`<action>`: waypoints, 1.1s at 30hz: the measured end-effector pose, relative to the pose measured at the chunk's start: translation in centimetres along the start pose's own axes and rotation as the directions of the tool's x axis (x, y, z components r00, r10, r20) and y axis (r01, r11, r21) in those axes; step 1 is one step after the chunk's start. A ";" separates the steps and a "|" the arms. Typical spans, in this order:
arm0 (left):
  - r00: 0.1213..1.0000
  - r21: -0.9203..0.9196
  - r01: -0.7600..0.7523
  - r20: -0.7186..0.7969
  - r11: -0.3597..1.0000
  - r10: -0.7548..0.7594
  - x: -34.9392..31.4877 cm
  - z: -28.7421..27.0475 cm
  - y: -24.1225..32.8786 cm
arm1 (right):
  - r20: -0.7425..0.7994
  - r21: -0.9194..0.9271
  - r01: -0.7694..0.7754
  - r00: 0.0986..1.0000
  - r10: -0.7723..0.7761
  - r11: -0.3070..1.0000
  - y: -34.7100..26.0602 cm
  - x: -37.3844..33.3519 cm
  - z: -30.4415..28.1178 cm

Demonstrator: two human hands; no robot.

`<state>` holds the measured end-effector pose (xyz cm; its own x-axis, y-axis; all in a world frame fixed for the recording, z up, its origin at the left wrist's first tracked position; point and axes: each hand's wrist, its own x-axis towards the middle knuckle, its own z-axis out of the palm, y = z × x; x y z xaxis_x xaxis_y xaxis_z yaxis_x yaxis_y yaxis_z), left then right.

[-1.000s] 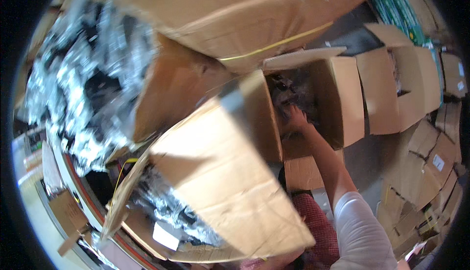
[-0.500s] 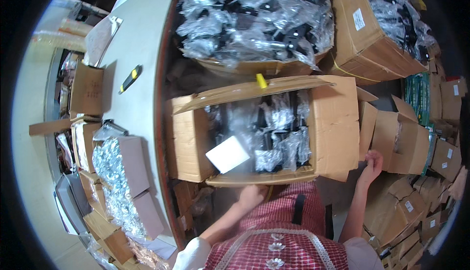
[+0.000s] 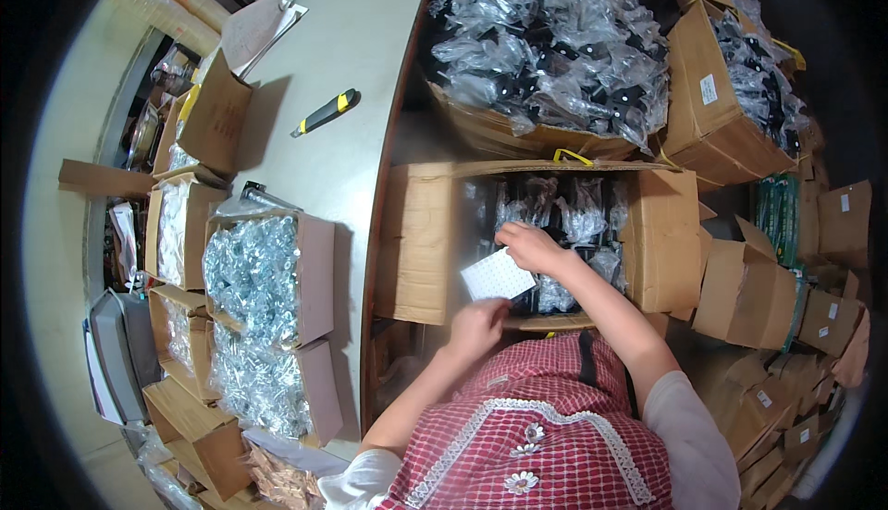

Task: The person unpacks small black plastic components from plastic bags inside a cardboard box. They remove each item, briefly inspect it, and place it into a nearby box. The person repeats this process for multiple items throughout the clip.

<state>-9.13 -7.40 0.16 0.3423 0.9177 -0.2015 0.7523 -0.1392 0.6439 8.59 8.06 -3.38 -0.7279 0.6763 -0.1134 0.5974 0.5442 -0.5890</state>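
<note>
A small white printed sheet (image 3: 498,276) is held between my hands above an open cardboard box (image 3: 413,242). My right hand (image 3: 534,247) reaches over the box, its fingers closed at the sheet's upper right corner. At the sheet's lower edge is my left hand (image 3: 478,326), fingers curled in and slightly blurred, pinching the paper. Inside the box lie several black parts in clear plastic bags (image 3: 583,209). A yellow strap (image 3: 572,156) loops up at the box's far edge.
A table (image 3: 356,34) on the left carries a yellow-black utility knife (image 3: 326,113) and boxes of bagged metal pieces (image 3: 254,279). Beyond the open box stands a large carton of bagged black parts (image 3: 555,57); another carton (image 3: 708,94) is at its right. Flattened cardboard (image 3: 749,399) lies lower right.
My right hand has come from the box's right side to the sheet. The left hand has risen from the near edge to it. The sheet now shows print, and the view has shifted left.
</note>
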 end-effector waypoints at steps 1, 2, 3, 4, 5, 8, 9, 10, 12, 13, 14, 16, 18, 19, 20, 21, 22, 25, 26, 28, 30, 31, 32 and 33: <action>0.999 0.009 -0.017 -0.050 1.000 0.017 0.6 -0.6 -0.5 | 0.056 -0.024 -0.013 0.998 0.014 1.000 0.1 0.5 0.4; 0.989 0.074 -0.052 -0.135 0.996 0.062 1.4 -0.9 -1.0 | 0.060 -0.027 0.004 0.998 -0.002 1.000 0.3 0.7 0.6; 0.973 0.147 -0.080 -0.203 0.986 0.109 2.3 -1.1 -1.6 | 0.052 -0.025 0.001 0.999 0.000 1.000 0.4 0.8 0.8; 0.950 0.220 -0.099 -0.268 0.970 0.158 3.2 -1.1 -2.2 | 0.055 -0.033 -0.007 0.998 0.009 0.999 0.5 0.8 0.9; 0.921 0.295 -0.111 -0.328 0.949 0.210 4.0 -1.0 -2.8 | 0.054 -0.043 -0.016 0.998 0.019 0.999 0.5 0.8 0.9; 0.920 0.400 -0.038 -0.343 0.916 0.188 6.0 0.2 -4.1 | 0.048 -0.087 0.018 0.999 -0.014 0.996 0.3 0.7 1.1; 0.956 0.403 -0.002 -0.268 0.915 0.120 6.5 0.6 -4.5 | 0.039 -0.100 0.030 0.999 -0.026 0.995 0.2 0.7 1.2; 0.934 0.431 -0.011 -0.318 0.902 0.163 6.7 1.0 -4.9 | 0.029 -0.113 0.041 0.999 -0.038 0.993 0.0 0.7 1.3; 0.932 0.465 -0.037 -0.303 0.885 0.198 7.1 1.5 -5.6 | 0.028 -0.109 0.037 0.999 -0.034 0.993 -0.2 0.6 1.5; 0.927 0.444 -0.040 -0.318 0.895 0.199 7.2 1.7 -5.7 | 0.022 -0.112 0.043 0.999 -0.041 0.993 -0.2 0.6 1.5; 0.922 0.423 -0.044 -0.332 0.905 0.200 7.3 1.9 -5.9 | 0.022 -0.114 0.043 0.999 -0.041 0.993 -0.2 0.6 1.6; 0.917 0.405 -0.056 -0.341 0.913 0.207 7.5 2.1 -6.2 | 0.028 -0.114 0.040 0.999 -0.037 0.993 -0.2 0.4 1.6; 0.928 0.403 -0.069 -0.309 0.913 0.207 7.6 2.1 -6.4 | 0.046 -0.105 0.033 0.999 -0.029 0.994 0.0 0.1 1.7; 0.915 0.402 -0.076 -0.335 0.912 0.224 7.7 2.1 -6.5 | 0.043 -0.101 0.040 0.998 -0.036 0.994 0.1 0.0 1.7; 0.909 0.397 -0.086 -0.344 0.914 0.235 7.6 2.1 -6.6 | 0.042 -0.094 0.048 0.998 -0.044 0.994 0.1 -0.1 1.8; 0.912 0.383 -0.093 -0.338 0.919 0.233 7.6 2.1 -6.6 | 0.057 -0.097 0.043 0.998 -0.037 0.994 0.2 -0.2 1.9; 0.906 0.389 -0.099 -0.345 0.916 0.244 7.5 2.0 -6.6 | 0.032 -0.073 0.050 0.998 -0.048 0.996 0.3 -0.3 2.0; 0.915 0.382 -0.103 -0.326 0.919 0.237 7.3 1.9 -6.7 | -0.002 -0.043 0.040 0.999 -0.040 0.998 0.3 -0.8 2.6; 0.919 0.380 -0.100 -0.319 0.919 0.232 7.3 1.9 -6.7 | -0.022 -0.043 0.039 0.999 -0.040 0.998 0.3 -1.1 2.7; 0.916 0.390 -0.099 -0.323 0.916 0.237 7.4 1.8 -6.6 | -0.063 -0.028 0.042 0.997 -0.044 0.999 0.2 -1.6 3.0; 0.904 0.413 -0.103 -0.341 0.905 0.259 7.5 1.6 -6.4 | -0.089 -0.015 0.030 0.996 -0.031 0.999 0.0 -2.2 3.1; 0.901 0.406 -0.107 -0.347 0.908 0.261 7.6 1.5 -6.3 | -0.159 0.117 -0.062 0.984 0.080 0.991 -0.1 -2.7 3.0; 0.898 0.398 -0.110 -0.353 0.911 0.262 7.6 1.2 -6.0 | -0.196 0.237 -0.164 0.957 0.212 0.958 -0.2 -3.2 2.9; 0.895 0.389 -0.113 -0.360 0.914 0.263 7.5 0.9 -5.7 | -0.215 0.357 -0.253 0.915 0.343 0.899 -0.2 -3.8 2.6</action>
<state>-10.34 -0.05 -5.73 0.3020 0.9187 0.2546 0.8683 -0.3753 0.3243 10.35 4.08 -4.87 -0.3886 0.9116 -0.1340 0.6010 0.1406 -0.7868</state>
